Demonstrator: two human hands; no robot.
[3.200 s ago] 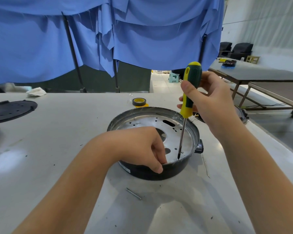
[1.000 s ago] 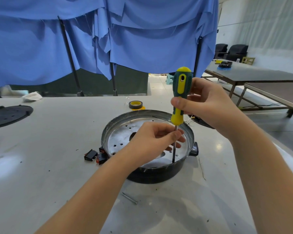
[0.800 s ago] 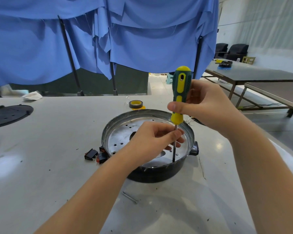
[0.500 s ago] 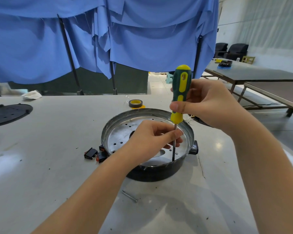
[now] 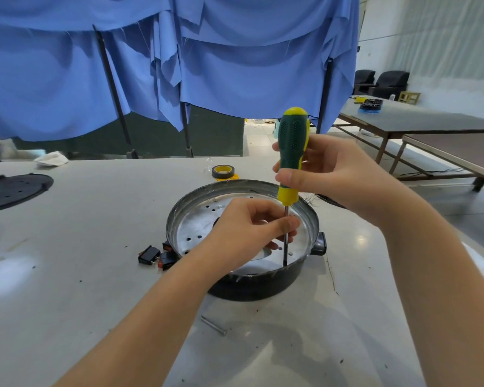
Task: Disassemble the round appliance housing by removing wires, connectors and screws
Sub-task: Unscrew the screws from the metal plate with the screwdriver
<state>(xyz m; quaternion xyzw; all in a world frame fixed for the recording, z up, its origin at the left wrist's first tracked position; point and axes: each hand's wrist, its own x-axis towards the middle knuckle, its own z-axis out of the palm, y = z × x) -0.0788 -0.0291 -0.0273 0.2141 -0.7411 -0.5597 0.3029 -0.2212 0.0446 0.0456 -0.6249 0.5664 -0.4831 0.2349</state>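
Right hand (image 5: 336, 174) around screwdriver (image 5: 292, 152), left hand (image 5: 252, 233) pinching shaft, in housing (image 5: 305, 277)

Left hand (image 5: 252, 227): off the housing's near rim 3.2 s ago, now pinching the shaft just below the right hand (image 5: 330, 174).
Screwdriver (image 5: 291, 160): handle rotated; green grip faces the camera.
Black switches (image 5: 157, 256): newly showing left of the left wrist.

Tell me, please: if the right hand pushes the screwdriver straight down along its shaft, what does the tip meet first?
Most likely the metal floor of the round housing, near its front wall. The right hand holds the screwdriver almost upright. Whether a screw sits under the tip cannot be seen.
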